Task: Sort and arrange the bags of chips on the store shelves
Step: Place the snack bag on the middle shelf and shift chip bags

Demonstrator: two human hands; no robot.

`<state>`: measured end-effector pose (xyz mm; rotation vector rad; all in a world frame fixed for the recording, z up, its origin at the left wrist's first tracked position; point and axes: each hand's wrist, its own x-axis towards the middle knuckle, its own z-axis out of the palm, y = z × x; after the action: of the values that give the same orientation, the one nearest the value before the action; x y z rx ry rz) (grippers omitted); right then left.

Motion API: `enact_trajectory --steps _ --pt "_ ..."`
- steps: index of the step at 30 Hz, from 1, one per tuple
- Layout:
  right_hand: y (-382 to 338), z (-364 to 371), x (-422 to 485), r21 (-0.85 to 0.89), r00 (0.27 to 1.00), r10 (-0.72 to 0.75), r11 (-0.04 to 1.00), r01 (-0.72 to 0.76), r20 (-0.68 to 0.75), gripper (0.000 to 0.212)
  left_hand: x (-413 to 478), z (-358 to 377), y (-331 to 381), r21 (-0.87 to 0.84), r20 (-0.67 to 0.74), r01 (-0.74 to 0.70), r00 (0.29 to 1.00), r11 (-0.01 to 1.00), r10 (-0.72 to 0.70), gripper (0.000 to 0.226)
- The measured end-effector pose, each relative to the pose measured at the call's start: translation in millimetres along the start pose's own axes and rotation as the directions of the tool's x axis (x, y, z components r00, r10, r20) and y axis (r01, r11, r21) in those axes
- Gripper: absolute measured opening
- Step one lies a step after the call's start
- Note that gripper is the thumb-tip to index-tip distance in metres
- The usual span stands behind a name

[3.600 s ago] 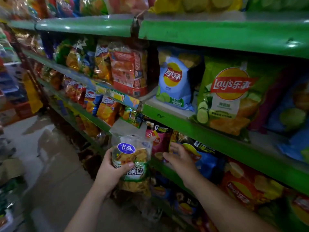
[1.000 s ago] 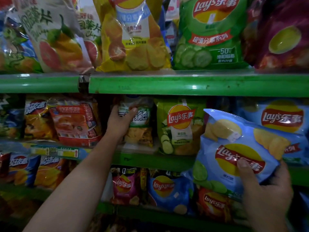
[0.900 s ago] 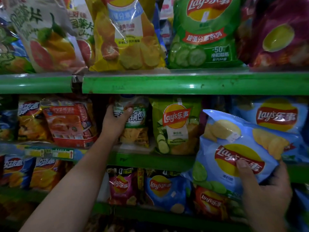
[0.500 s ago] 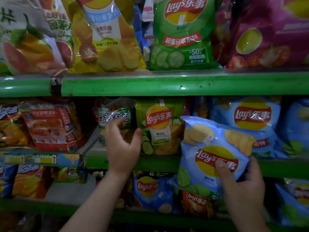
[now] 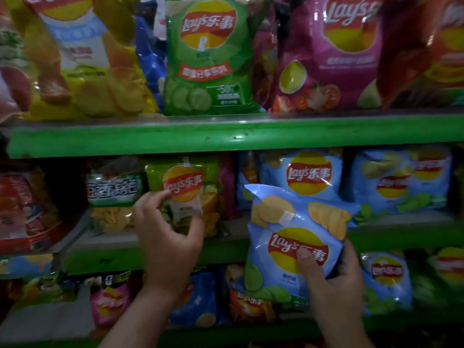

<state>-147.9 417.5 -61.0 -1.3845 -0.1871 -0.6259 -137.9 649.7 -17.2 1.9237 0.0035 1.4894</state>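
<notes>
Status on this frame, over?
Left hand grips green bag on middle shelf. Right hand holds blue bag before shelf. Purple bag stands between green bag and shelved blue bags.

furniture: green metal shelves (image 5: 226, 141), three tiers | light: dim, faint glare

Far left, a blue-and-yellow label strip (image 5: 22, 266) — blurred, its print unreadable — in dim store light.

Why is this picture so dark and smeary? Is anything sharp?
Head view: dim light, darkest on the bottom shelf; top-left bags smeared by motion blur; the left hand gripping the green Lay's bag is soft; sharpest is the blue Lay's bag held in the right hand.
</notes>
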Motion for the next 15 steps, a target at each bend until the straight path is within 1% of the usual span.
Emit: enact_trajectory --steps 2,4,7,10,12,15 --pt "-9.2 -15.5 5.2 -0.028 1.000 -0.029 0.999 0.029 -0.003 0.054 -8.4 18.7 20.6 -0.084 0.052 -0.051 0.997 0.995 0.055 0.046" --pt "-16.1 -36.2 11.7 -0.046 0.998 -0.046 0.998 0.044 -0.040 0.054 -16.6 42.5 42.4 -0.184 0.142 0.001 0.989 0.983 0.026 0.043" --pt "-15.9 -81.2 22.3 -0.127 0.985 -0.093 0.989 0.075 -0.146 0.041 -31.5 79.6 74.1 -0.309 0.255 0.096 0.967 0.946 -0.015 0.039" --pt "-17.0 -131.8 31.8 -0.215 0.961 -0.126 0.974 0.073 -0.245 0.044 -49.9 112.6 103.7 -0.397 0.338 0.172 0.940 0.902 -0.031 0.036" --pt "-16.3 -169.1 40.6 -0.272 0.943 -0.154 0.960 0.072 -0.294 0.041 -64.3 133.3 125.7 -0.431 0.415 0.233 0.909 0.872 -0.038 0.033" --pt "-8.9 -234.9 60.8 -0.323 0.921 -0.159 0.946 0.038 -0.356 0.039 -89.4 168.2 162.4 -0.402 0.523 0.290 0.852 0.868 -0.042 0.031"
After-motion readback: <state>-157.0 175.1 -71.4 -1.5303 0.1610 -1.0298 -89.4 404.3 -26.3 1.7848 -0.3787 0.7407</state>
